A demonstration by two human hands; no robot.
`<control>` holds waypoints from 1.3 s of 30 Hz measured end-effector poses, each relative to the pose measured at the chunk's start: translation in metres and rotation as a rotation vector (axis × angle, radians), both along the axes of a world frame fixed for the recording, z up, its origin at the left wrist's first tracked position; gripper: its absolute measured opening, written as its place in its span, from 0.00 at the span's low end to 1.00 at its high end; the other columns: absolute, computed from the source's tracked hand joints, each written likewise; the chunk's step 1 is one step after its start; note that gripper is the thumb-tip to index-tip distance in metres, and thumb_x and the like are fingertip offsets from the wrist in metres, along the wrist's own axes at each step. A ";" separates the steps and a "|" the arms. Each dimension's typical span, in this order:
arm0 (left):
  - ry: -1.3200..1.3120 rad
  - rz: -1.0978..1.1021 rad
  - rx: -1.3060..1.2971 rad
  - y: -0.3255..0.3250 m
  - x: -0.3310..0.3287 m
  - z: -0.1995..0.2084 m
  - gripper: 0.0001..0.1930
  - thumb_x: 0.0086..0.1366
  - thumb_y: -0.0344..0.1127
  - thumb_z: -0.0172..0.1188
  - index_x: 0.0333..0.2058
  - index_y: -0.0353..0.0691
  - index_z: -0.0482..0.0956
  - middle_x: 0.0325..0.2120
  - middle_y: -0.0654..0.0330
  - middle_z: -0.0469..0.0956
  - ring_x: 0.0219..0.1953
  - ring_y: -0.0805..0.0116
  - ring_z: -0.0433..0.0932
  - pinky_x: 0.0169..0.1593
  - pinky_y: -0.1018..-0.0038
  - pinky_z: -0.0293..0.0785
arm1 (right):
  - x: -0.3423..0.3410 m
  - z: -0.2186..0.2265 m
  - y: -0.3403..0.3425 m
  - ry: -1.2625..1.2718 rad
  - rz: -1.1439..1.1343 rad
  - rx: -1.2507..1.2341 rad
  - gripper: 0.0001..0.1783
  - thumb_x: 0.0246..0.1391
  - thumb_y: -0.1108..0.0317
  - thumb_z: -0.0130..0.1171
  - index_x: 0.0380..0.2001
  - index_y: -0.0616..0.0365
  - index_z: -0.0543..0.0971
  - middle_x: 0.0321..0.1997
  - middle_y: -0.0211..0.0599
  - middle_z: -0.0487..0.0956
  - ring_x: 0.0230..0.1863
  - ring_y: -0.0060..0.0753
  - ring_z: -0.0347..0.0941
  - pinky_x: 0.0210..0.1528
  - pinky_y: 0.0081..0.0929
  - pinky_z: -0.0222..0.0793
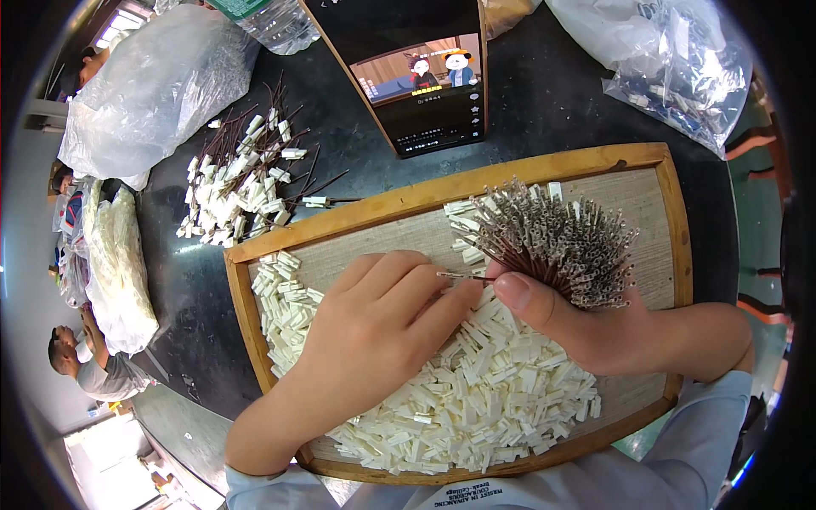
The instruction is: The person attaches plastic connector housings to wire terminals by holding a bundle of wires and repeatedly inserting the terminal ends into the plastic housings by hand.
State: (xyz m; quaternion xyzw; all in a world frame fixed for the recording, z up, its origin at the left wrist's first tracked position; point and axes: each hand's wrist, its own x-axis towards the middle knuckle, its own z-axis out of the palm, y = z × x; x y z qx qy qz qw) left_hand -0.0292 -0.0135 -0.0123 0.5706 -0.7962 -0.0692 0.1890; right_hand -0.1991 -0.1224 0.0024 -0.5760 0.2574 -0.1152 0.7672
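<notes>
At the upper left of the frame a large clear plastic bag [153, 89] lies crumpled on the dark desk [544, 102], with a clear water bottle [276, 21] bearing a green label just right of it at the top edge. A second clear bag [680, 59] with small dark parts fills the upper right. At the top centre a phone [416, 68] leans with its screen lit. Along the left edge lies a long bag of white pieces [115, 263]. Between that and the phone sits a loose heap of white connectors with dark wires [246, 174].

The wooden tray [527, 170] takes the middle of the frame, with a pile of white plastic housings [476, 399] spread over its lower part. The right hand [586, 327] is clenched around a bundle of dark red wires with metal terminals [561, 242], which fans up and right from the thumb. The left hand [374, 331] rests over the housings, its fingers [442, 302] pinching a single wire [463, 275] just left of the bundle, at the right thumb tip.
</notes>
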 end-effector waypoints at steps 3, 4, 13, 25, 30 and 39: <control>-0.025 0.021 0.042 0.002 0.004 -0.002 0.15 0.44 0.29 0.55 0.36 0.38 0.74 0.28 0.61 0.70 0.33 0.64 0.71 0.33 0.73 0.67 | 0.002 0.000 -0.002 0.046 0.027 -0.027 0.09 0.51 0.72 0.55 0.36 0.65 0.75 0.29 0.31 0.77 0.32 0.13 0.67 0.32 0.17 0.65; 0.057 0.058 0.060 0.002 0.007 -0.007 0.15 0.47 0.28 0.55 0.37 0.37 0.73 0.29 0.60 0.70 0.33 0.64 0.71 0.34 0.74 0.67 | 0.003 -0.001 -0.002 0.054 0.028 -0.034 0.09 0.51 0.72 0.55 0.35 0.66 0.75 0.29 0.31 0.77 0.32 0.14 0.68 0.32 0.17 0.65; 0.945 0.025 0.238 0.012 0.025 0.005 0.12 0.62 0.31 0.46 0.41 0.29 0.65 0.34 0.56 0.65 0.31 0.74 0.67 0.34 0.80 0.67 | 0.001 -0.008 0.003 0.029 -0.023 -0.056 0.08 0.46 0.75 0.60 0.32 0.65 0.77 0.29 0.32 0.79 0.32 0.16 0.73 0.33 0.14 0.69; 0.520 0.012 0.031 0.004 0.015 0.017 0.15 0.50 0.21 0.57 0.39 0.32 0.73 0.29 0.57 0.71 0.32 0.66 0.72 0.33 0.76 0.69 | -0.003 -0.007 -0.003 0.037 0.054 -0.092 0.08 0.46 0.77 0.59 0.33 0.66 0.76 0.32 0.34 0.78 0.34 0.16 0.72 0.36 0.15 0.68; 0.435 0.027 -0.057 0.010 0.003 0.021 0.15 0.45 0.20 0.60 0.36 0.32 0.77 0.28 0.57 0.72 0.26 0.67 0.73 0.26 0.76 0.71 | -0.005 -0.015 0.001 -0.105 0.109 -0.023 0.12 0.46 0.79 0.58 0.37 0.66 0.75 0.37 0.36 0.77 0.38 0.17 0.71 0.40 0.17 0.67; -0.307 0.459 -0.569 0.013 0.041 0.034 0.14 0.47 0.20 0.57 0.36 0.33 0.76 0.31 0.55 0.72 0.30 0.61 0.73 0.31 0.72 0.70 | 0.001 -0.004 0.002 -0.024 -0.038 -0.069 0.10 0.51 0.73 0.55 0.38 0.62 0.73 0.31 0.27 0.75 0.32 0.13 0.67 0.32 0.14 0.63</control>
